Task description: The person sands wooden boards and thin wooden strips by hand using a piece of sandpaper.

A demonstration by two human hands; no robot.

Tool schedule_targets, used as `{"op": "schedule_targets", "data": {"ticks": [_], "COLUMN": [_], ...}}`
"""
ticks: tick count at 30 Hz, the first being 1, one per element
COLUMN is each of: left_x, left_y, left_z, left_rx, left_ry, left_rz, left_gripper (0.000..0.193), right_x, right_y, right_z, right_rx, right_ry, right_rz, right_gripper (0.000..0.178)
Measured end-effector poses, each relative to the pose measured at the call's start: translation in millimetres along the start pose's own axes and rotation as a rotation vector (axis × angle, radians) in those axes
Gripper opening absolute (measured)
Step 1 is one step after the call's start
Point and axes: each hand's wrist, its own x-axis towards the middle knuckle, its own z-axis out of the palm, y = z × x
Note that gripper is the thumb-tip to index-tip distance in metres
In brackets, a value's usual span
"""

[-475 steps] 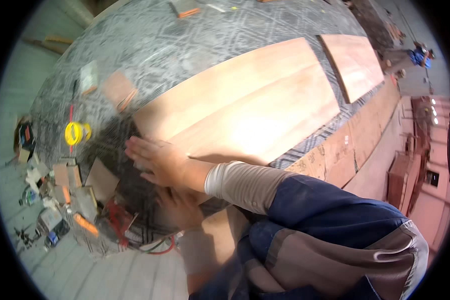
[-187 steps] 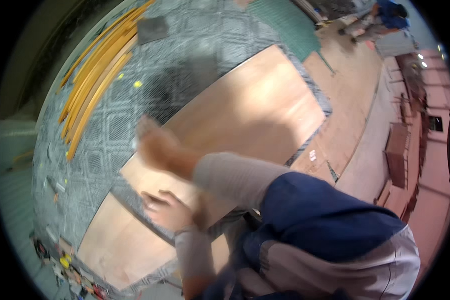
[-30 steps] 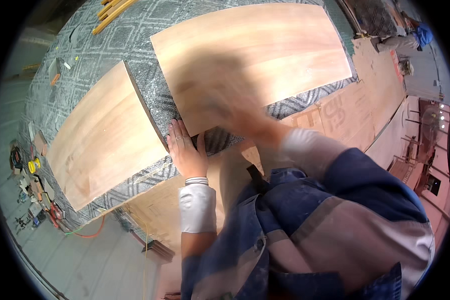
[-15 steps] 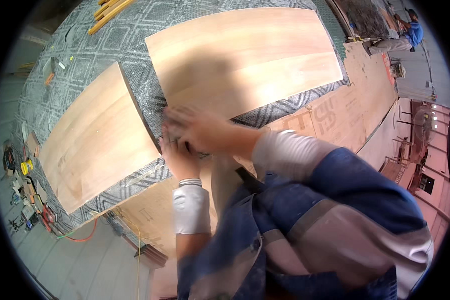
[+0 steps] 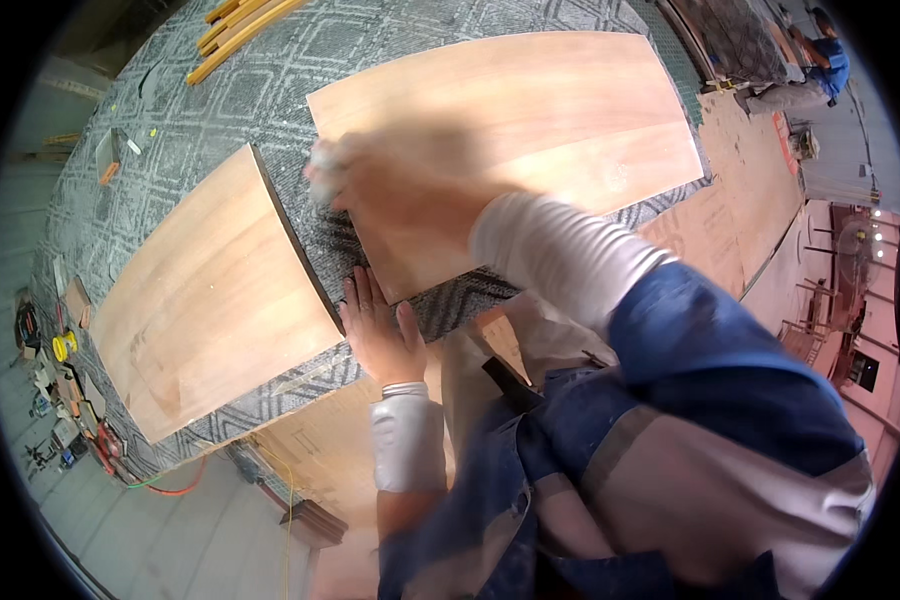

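Two pale wooden panels lie on a patterned grey carpet, the larger panel to the right and the smaller panel to the left. My right hand is at the larger panel's left edge, smeared by motion. Its fingers look curled over that edge, with something pale grey among them that I cannot make out. Flat on the carpet in the gap between the panels rests my left hand. Its fingers are stretched out and its thumb is apart, close to the smaller panel's near right corner.
Yellow wooden strips lie at the far left. A yellow tape roll and several tools are along the left edge, near a red hose. Cardboard covers the surface at right; another person sits beyond.
My right hand has moved away from my left hand, going farther up along the larger panel's left edge. My left hand now lies flat by itself. The whole view has shifted slightly.
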Motion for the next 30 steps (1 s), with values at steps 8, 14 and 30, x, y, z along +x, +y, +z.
{"op": "schedule_targets", "data": {"ticks": [8, 14, 30], "left_x": [6.8, 10.1, 166.3], "left_y": [3.7, 20.7, 205.3], "left_z": [7.7, -12.1, 81.5], "left_rx": [0.007, -0.345, 0.128], "left_ry": [0.048, 0.073, -0.18], "left_rz": [0.013, -0.152, 0.517], "left_gripper": [0.055, 0.048, 0.057], "right_x": [54.0, -8.2, -276.2], "right_y": [26.4, 80.1, 290.9], "right_z": [81.9, 68.9, -22.0], "right_rx": [-0.01, 0.13, 0.005], "right_ry": [0.57, 0.695, 0.51], "right_rz": [0.142, 0.165, 1.026], "right_gripper": [0.031, 0.028, 0.044]}}
